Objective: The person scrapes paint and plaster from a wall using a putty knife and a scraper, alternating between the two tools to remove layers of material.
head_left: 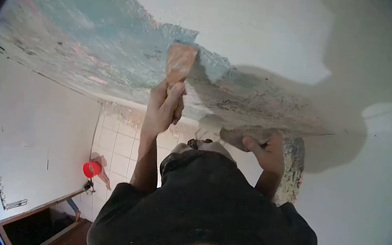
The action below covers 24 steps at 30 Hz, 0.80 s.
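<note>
So the left hand (164, 108) is closed around the handle of a flared putty scraper with a smeary orange-brown blade (181, 60). The blade's up against a patchy teal, pink and grey wall surface (90, 24), its wide edge right by the border where the smooth white coating (268, 23) starts. The right hand (271, 154) is lower and off to the right, thumb and fingers pinched on a flat, grey-brown, grimy-looking piece (243, 136); can't really tell what it is. Both arms come up past a black short-sleeved shirt (204, 208), and there's a big shadow (345, 117) on the white stuff at right. Down at lower left there's a round bright red bucket (87, 169) by pale square floor tiles (123, 145), plus a dark metal hook rack (0, 190) on a whitish panel (32, 125).
</note>
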Each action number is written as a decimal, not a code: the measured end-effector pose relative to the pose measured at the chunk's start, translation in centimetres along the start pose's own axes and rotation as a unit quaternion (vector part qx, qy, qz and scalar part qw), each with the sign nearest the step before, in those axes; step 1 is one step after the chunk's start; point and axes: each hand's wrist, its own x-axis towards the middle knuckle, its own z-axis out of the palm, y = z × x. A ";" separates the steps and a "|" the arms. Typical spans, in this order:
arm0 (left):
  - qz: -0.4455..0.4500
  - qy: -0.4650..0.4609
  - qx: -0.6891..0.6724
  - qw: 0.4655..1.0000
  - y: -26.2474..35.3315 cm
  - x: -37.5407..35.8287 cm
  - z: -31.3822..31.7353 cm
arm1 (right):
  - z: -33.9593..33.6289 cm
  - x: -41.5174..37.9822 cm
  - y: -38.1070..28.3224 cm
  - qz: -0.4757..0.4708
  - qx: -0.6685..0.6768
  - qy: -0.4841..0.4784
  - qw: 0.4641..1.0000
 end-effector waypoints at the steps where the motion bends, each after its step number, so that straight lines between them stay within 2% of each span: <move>1: -0.002 0.013 0.025 1.000 1.1 0.0 0.2 | 0.3 0.1 -0.2 0.018 0.012 0.004 1.000; 2: -0.007 0.025 0.049 0.998 1.5 -0.4 0.2 | 0.5 -0.3 -0.2 0.038 0.024 0.009 0.999; 5: -0.013 0.012 0.014 1.000 0.2 -0.3 -1.0 | -0.9 -0.4 0.4 -0.011 -0.068 -0.007 0.998; 10: -0.003 0.010 0.017 1.000 1.5 -0.2 -0.5 | -0.1 -0.2 0.5 -0.003 -0.046 0.012 0.999; 14: -0.012 0.011 0.021 1.000 2.0 -0.3 0.0 | -0.4 -0.2 0.3 -0.058 -0.037 -0.001 0.998; 17: -0.014 0.022 0.031 0.999 2.1 -0.1 -0.4 | -0.3 0.1 0.4 -0.001 -0.075 0.015 0.997; 18: -0.018 0.023 0.034 0.999 1.8 -0.3 -0.7 | -0.6 0.2 0.8 -0.028 -0.060 -0.011 0.998; 21: -0.023 0.029 0.032 0.999 1.6 -0.2 -0.3 | -0.1 -0.7 0.2 -0.009 -0.010 0.034 0.999; 24: -0.027 0.036 0.033 0.998 1.8 -0.5 0.4 | -0.4 -0.8 0.9 0.038 -0.034 0.069 0.996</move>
